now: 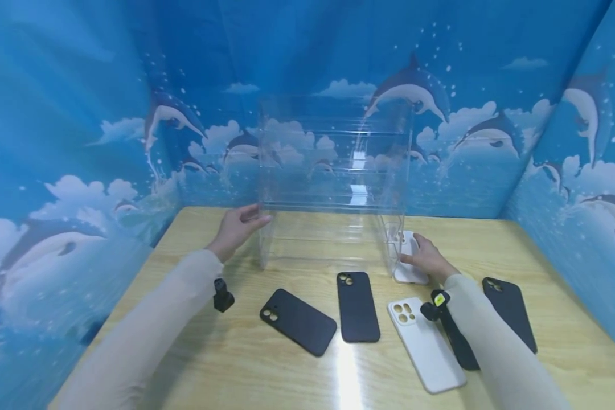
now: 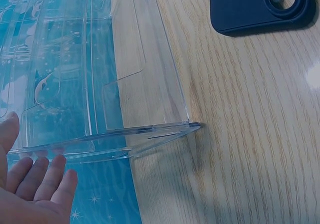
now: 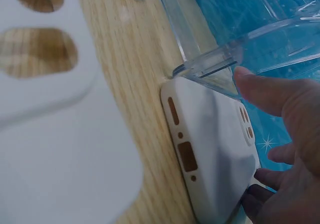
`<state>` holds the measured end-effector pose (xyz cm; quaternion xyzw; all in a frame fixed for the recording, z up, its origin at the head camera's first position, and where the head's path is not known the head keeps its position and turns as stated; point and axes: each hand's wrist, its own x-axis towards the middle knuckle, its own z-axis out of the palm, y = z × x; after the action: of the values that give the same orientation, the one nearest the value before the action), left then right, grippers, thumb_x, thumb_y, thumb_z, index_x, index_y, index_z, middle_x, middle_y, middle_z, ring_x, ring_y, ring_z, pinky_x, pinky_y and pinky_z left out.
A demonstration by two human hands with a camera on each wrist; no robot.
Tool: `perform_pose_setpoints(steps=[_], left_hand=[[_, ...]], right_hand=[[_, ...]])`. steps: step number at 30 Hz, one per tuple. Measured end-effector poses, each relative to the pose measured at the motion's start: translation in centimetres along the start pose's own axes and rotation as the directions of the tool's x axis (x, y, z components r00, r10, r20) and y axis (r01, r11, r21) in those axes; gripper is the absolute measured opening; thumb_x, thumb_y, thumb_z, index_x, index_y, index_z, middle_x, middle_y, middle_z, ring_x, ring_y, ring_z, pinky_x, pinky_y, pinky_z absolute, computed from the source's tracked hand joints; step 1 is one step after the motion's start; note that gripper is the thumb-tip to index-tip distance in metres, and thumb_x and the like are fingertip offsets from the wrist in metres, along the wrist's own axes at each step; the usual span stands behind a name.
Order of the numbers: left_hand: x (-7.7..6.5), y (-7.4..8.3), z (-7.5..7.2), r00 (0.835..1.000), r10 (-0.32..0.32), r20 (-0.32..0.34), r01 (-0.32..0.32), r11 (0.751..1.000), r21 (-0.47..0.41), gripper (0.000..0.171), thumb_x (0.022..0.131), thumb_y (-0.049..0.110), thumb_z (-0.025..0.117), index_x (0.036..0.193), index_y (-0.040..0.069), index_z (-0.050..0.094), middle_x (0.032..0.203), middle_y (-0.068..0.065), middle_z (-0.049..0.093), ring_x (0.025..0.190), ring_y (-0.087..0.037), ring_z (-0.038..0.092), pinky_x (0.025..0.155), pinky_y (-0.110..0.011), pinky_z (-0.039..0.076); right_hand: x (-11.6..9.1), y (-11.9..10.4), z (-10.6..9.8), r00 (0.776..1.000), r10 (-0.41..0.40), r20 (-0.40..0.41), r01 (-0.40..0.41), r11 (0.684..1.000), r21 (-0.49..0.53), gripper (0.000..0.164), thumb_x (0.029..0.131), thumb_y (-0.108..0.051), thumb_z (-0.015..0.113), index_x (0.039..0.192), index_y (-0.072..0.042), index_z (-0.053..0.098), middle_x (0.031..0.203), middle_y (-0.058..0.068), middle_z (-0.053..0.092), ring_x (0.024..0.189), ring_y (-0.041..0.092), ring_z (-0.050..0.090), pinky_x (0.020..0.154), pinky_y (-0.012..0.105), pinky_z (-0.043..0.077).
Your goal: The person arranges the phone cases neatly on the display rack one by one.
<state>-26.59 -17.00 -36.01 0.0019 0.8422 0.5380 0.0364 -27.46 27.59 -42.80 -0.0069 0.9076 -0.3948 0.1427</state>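
A clear plastic rack [image 1: 333,233] with several shelf levels stands upright at the back of the table. My left hand [image 1: 238,230] is at its left side panel, thumb and fingers spread; in the left wrist view the fingertips [image 2: 59,164] lie against or very near the panel. My right hand [image 1: 427,259] is at the rack's lower right corner, beside a white phone case [image 1: 409,267] lying there. In the right wrist view the thumb is by the panel's edge and the other fingers are at the far edge of that white case [image 3: 210,134]; firm contact cannot be told.
In front of the rack lie two black phone cases [image 1: 297,322] [image 1: 359,307]. Another white case [image 1: 430,353] lies nearer on the right, with a black case [image 1: 461,341] partly under my right sleeve and one more [image 1: 509,310] farther right. A dolphin-print curtain [image 1: 307,45] surrounds the table.
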Motion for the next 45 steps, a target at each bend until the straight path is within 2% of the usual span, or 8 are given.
perform_pose_setpoints(steps=[7,13,22,26,30,36,45], left_hand=[[-0.1,0.2,0.1,1.0,-0.003,-0.017,0.003,1.0,-0.011,0.071,0.091,0.041,0.065,0.148,0.011,0.036,0.15,-0.009,0.039,0.135,-0.029,0.041,0.112,-0.045,0.038],[0.0,0.3,0.0,1.0,-0.003,-0.025,0.002,1.0,-0.004,0.071,0.091,0.042,0.064,0.148,0.011,0.037,0.15,-0.01,0.04,0.135,-0.028,0.041,0.112,-0.045,0.038],[0.2,0.1,0.1,0.999,-0.014,-0.031,0.014,1.0,-0.001,0.074,0.089,0.046,0.065,0.148,0.012,0.037,0.15,-0.009,0.039,0.136,-0.028,0.04,0.112,-0.045,0.037],[0.2,0.1,0.1,0.999,-0.011,-0.03,0.011,1.0,-0.01,0.072,0.09,0.043,0.065,0.147,0.011,0.037,0.15,-0.009,0.04,0.135,-0.029,0.041,0.112,-0.045,0.037],[0.1,0.1,0.1,1.0,-0.004,-0.024,0.004,1.0,-0.013,0.07,0.091,0.041,0.065,0.148,0.011,0.036,0.15,-0.01,0.039,0.135,-0.03,0.041,0.112,-0.045,0.037],[0.1,0.1,0.1,1.0,-0.006,-0.02,0.005,1.0,-0.013,0.07,0.091,0.041,0.065,0.148,0.011,0.036,0.15,-0.01,0.039,0.134,-0.029,0.042,0.112,-0.045,0.037],[0.1,0.1,0.2,0.999,-0.008,-0.04,0.008,1.0,0.002,0.071,0.09,0.045,0.065,0.147,0.011,0.038,0.149,-0.009,0.041,0.134,-0.029,0.042,0.112,-0.045,0.038]], right_hand=[[0.2,0.7,0.7,0.998,0.037,-0.055,-0.041,0.996,-0.075,0.093,0.088,-0.026,0.065,0.149,0.009,0.005,0.151,0.036,0.008,0.138,0.054,0.008,0.114,0.065,0.013],[-0.1,0.3,1.0,0.996,0.007,-0.094,-0.021,0.989,-0.145,0.094,0.085,-0.024,0.067,0.148,0.012,0.008,0.15,0.036,0.012,0.136,0.054,0.011,0.113,0.065,0.015],[-0.6,0.0,0.5,0.998,0.022,-0.056,-0.032,0.98,-0.196,0.098,0.083,-0.029,0.07,0.147,0.013,0.01,0.15,0.035,0.011,0.136,0.054,0.011,0.113,0.064,0.015],[-0.8,0.3,0.0,0.999,0.018,-0.039,-0.026,0.975,-0.221,0.096,0.084,-0.031,0.069,0.147,0.014,0.011,0.15,0.036,0.012,0.136,0.054,0.012,0.113,0.065,0.014],[-0.9,0.9,-0.3,0.999,0.005,-0.04,-0.014,0.976,-0.216,0.094,0.084,-0.029,0.068,0.147,0.014,0.013,0.149,0.036,0.015,0.134,0.054,0.014,0.113,0.065,0.015],[-0.5,1.7,-0.1,0.997,-0.014,-0.076,-0.003,0.977,-0.215,0.1,0.081,-0.037,0.074,0.146,0.013,0.017,0.148,0.036,0.018,0.132,0.055,0.017,0.111,0.066,0.018],[-0.2,1.6,0.0,0.995,0.027,-0.099,-0.044,0.983,-0.178,0.097,0.079,-0.024,0.075,0.149,0.008,0.015,0.15,0.032,0.02,0.13,0.051,0.021,0.109,0.064,0.025]])
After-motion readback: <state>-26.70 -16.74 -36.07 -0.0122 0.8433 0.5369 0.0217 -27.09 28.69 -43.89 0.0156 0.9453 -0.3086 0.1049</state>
